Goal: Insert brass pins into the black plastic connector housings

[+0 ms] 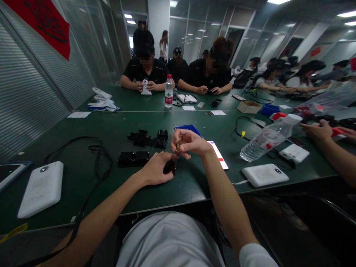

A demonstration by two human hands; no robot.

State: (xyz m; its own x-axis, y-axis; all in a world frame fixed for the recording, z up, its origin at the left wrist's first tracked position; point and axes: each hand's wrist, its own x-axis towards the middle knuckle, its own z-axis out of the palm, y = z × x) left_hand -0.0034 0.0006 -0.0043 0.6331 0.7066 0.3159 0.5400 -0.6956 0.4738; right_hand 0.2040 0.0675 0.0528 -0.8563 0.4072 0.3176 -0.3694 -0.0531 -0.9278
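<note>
A black part (169,167) is held by the left hand (156,168); a small piece (178,147) pinched by the right hand (193,142) could be lost if jolted.

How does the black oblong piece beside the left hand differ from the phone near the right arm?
The black oblong piece looks dark; the phone shows a bright white screen with red on it. The piece's long side runs left to right; the phone's runs roughly near to far. Both lie on the green table.
</note>
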